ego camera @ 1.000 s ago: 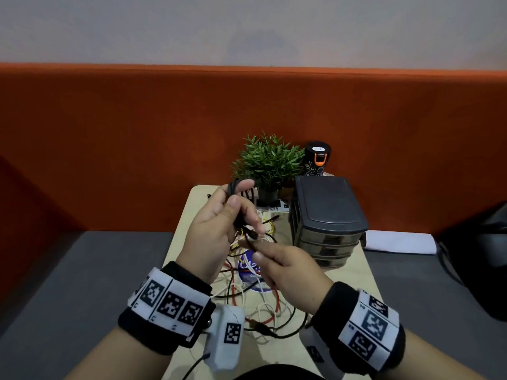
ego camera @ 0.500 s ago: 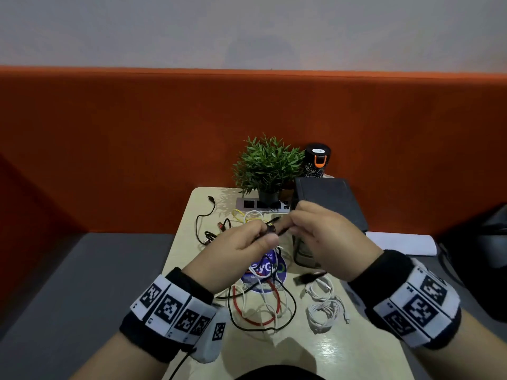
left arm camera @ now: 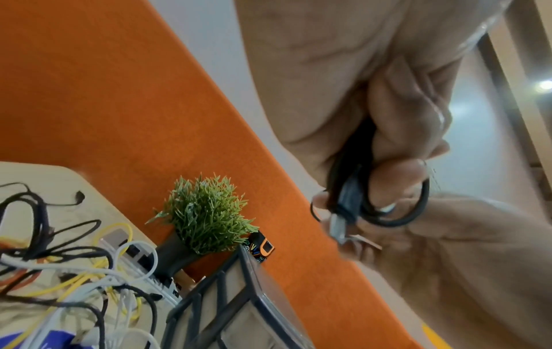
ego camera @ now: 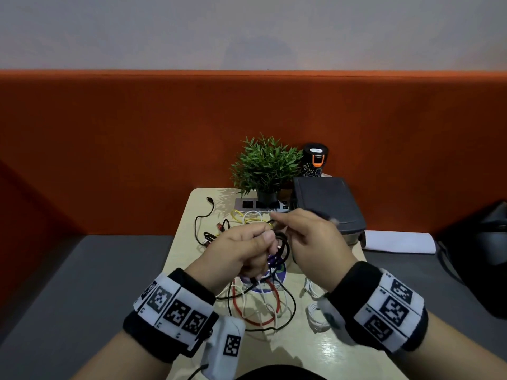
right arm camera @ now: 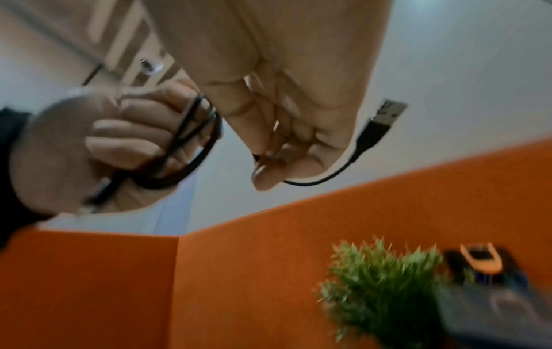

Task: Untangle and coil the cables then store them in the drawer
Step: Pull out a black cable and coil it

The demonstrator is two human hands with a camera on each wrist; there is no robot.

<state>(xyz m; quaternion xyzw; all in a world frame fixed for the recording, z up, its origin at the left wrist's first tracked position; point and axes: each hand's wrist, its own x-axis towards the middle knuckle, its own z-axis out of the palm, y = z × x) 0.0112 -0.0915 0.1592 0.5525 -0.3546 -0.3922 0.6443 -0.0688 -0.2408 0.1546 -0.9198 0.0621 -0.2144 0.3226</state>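
Head view, left hand (ego camera: 241, 250): raised above the counter (ego camera: 183, 242), fingers curled round loops of a black cable (ego camera: 284, 249) that hang out on the thumb side.
Head view, right hand (ego camera: 312, 242): just beside the left, grip closed on the same cable's free end; fingertips and pinch point blurred.
Head view, loose cables (ego camera: 258, 305): red, white, black and yellow tangle on the counter below the hands, partly covered by them; drawer unit (ego camera: 329, 207) beyond the right hand, front hidden.
Left wrist view, left hand (left arm camera: 373, 106): fingers wrapped through the black cable (left arm camera: 385, 212), coil bunched below the fingertips; plug smeared.
Right wrist view, right hand (right arm camera: 283, 94): thumb and forefinger pinching the black cable (right arm camera: 322, 180) short of its USB plug (right arm camera: 388, 113), plug sticking out past the knuckles.
Right wrist view, left hand (right arm camera: 104, 146): closed round the coil; lower half motion-blurred.
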